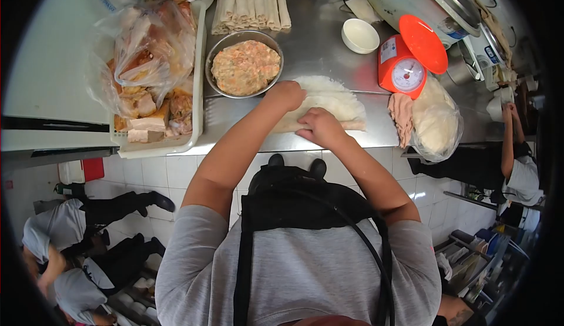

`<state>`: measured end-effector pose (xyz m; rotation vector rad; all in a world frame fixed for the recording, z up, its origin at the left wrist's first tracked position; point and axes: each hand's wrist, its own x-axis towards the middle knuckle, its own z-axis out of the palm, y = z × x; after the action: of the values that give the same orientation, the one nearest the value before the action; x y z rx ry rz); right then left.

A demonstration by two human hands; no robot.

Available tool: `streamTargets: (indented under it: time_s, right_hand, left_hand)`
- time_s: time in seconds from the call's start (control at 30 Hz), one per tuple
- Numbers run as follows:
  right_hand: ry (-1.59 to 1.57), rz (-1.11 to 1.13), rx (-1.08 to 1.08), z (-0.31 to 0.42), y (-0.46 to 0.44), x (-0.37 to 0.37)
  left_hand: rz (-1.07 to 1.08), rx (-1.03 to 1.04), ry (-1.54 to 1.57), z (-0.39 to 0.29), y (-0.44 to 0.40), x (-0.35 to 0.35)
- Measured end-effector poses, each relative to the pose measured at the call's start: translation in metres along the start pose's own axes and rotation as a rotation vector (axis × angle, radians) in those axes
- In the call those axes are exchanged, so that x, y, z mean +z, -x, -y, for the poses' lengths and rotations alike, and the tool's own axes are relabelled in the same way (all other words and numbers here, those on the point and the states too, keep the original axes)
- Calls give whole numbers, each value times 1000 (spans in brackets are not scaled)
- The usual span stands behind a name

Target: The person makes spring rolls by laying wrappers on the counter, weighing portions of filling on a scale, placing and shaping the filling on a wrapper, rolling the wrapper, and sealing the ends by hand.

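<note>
A thin, pale wrapper sheet [338, 98] with a curved, ragged far edge lies on the steel counter in front of me. Its near side is folded over into a long strip [354, 125] along the counter's front edge. My left hand [286, 96] is closed at the sheet's left side, its fingertips hidden beneath it. My right hand [322, 127] has curled fingers on the folded part, with the thumb pressed at the near side. Just beyond my left hand stands a metal bowl [210, 78] of orange-flecked minced filling [245, 66].
Finished-looking pale rolls [249, 3] lie stacked behind the bowl. Left is a white crate [198, 100] of meat pieces and plastic. To the right are a small white bowl [360, 36], a red scale [393, 61], a pinkish cloth [400, 117] and bagged dough [436, 120]. Other people work nearby.
</note>
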<state>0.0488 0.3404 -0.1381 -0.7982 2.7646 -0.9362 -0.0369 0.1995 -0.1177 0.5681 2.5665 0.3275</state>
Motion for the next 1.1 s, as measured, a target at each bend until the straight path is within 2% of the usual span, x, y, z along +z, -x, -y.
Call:
streamTargets:
  time_s: [0.03, 0.13, 0.23, 0.27, 0.37, 0.47, 0.57, 0.67, 0.83, 0.97, 1.03, 1.1]
  right_hand:
    - [5, 47, 20, 2, -4, -4]
    - [-2, -17, -4, 17, -12, 5]
    - [20, -69, -45, 12, -10, 17]
    - [20, -99, -73, 9, -8, 19]
    - [3, -2, -63, 6, -10, 18]
    - [-11, 43, 44, 32, -20, 4]
    - [30, 20, 56, 30, -25, 21]
    - [58, -51, -39, 27, -18, 26]
    - [21, 15, -13, 33, -28, 25]
    - [34, -47, 16, 39, -30, 44]
    - [37, -94, -71, 36, -26, 44]
    - [49, -102, -88, 34, -20, 34]
  left_hand:
    - [-5, 6, -19, 1, -3, 0]
    - [56, -54, 46, 1, -4, -4]
    - [118, 75, -23, -1, 4, -15]
    - [104, 59, 4, 0, 3, -13]
    - [70, 21, 71, 1, -1, -5]
    - [65, -11, 96, 5, -8, 0]
    - [81, -26, 110, 5, -9, 0]
    - [80, -13, 126, 5, -8, 0]
    - [64, 16, 151, 7, -7, -1]
    - [133, -54, 192, 3, -5, -7]
    - [185, -83, 222, 1, -3, -12]
    - [104, -50, 185, 1, -1, -5]
